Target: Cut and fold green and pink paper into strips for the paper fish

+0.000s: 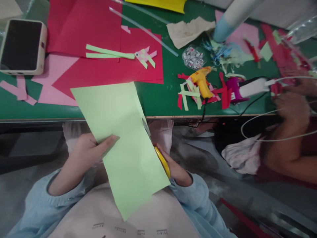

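With the pale green sheet (123, 142) as the clock's centre, the right hand (177, 170) is nearest, at four o'clock, gripping the yellow-handled scissors (162, 162); its fingers are partly hidden, so their exact curl cannot be told. The left hand (83, 152), at nine, pinches the sheet with its thumb on top; its other fingers are mostly out of sight.

The sheet slants between the hands, over the lap, its top reaching above the table edge (163, 117). The blades meet its right-hand side, though how wide they stand is unclear. The step in hand looks like cutting a length off that side. The next move calls for a steady left hold, a flat sheet and blades in line with the edge.

Farther off, the yellow glue gun (201, 81) lies at two among paper strips, with a purple roll (237, 89) beyond it and a co-worker's hand (294, 107) near three. Pink paper (58, 82) lies at ten, while a woven paper fish (143, 56) rests on red paper (104, 71) between twelve and one.
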The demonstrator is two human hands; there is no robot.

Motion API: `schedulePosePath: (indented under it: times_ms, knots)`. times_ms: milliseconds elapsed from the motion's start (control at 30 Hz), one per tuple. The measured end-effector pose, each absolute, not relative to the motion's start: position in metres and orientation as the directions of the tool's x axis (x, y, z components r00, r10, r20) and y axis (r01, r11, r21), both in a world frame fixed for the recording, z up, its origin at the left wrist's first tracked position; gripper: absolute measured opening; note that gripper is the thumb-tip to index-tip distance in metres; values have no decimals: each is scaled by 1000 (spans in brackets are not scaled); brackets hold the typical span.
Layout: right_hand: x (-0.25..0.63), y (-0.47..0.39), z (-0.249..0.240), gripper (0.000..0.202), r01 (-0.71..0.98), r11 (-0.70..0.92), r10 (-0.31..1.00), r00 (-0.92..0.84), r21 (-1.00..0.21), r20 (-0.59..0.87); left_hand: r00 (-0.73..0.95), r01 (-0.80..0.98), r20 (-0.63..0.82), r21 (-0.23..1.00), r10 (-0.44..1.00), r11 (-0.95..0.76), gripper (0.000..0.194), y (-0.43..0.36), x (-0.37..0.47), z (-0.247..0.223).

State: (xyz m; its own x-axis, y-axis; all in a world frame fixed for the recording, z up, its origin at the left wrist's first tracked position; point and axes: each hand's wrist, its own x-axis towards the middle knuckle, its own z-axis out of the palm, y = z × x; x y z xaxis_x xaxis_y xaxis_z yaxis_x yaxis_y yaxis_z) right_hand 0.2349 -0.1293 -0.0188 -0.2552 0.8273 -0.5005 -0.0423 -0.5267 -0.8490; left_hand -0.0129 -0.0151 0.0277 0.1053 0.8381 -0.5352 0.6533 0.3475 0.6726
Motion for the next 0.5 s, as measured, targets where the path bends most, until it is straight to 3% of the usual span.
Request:
schedulePosePath:
  times_ms: [500]
  knots:
    - [238, -129, -23, 71, -21, -475, 853, -257, -880, -454, 125, 635, -514, 699, 849, 330, 45, -15, -8, 29]
